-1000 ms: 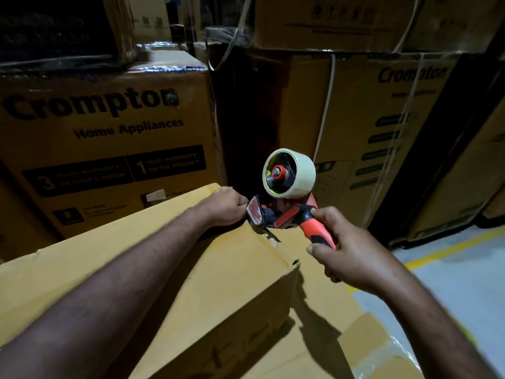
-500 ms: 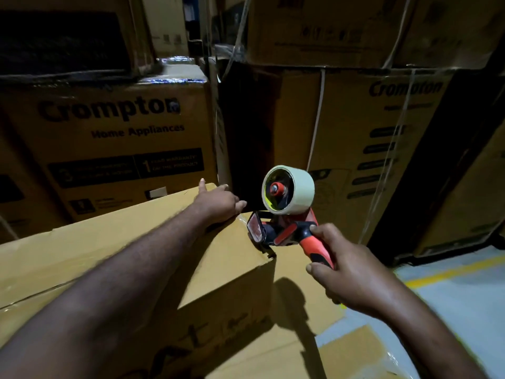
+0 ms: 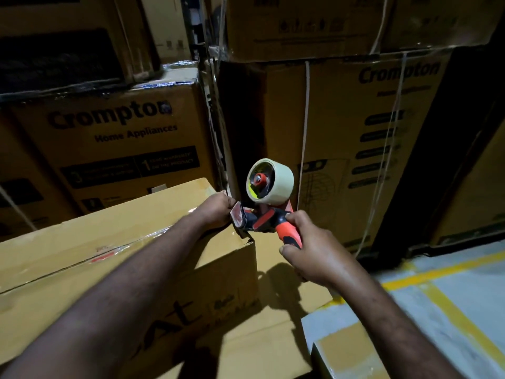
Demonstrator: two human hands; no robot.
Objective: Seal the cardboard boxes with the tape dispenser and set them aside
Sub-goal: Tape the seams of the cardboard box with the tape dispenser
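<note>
Cardboard box: fills the near left, flaps down, with a glossy strip along the top seam. We judge it stiff at the edges, springy mid-panel and bulky. Its weight we cannot tell, so we would lift it by opposite bottom corners.
Left hand: fingers curled over the box's far right corner, just beside the dispenser's nose. We cannot tell whether they also pinch a tape end.
Tape dispenser: at that same corner, nose down on the box edge. It looks rigid and light. We would keep skin off the blade end and hold only the handle.
Tape roll: upright on its hub. The film is likely clingy and quick to fold on itself.
Right hand: wrapped firmly round the orange handle.
Edges: the box's right face drops away directly below the nose.
Room: stacked cartons crowd the far side, while open floor lies to the right, our likely set-down space.
</note>
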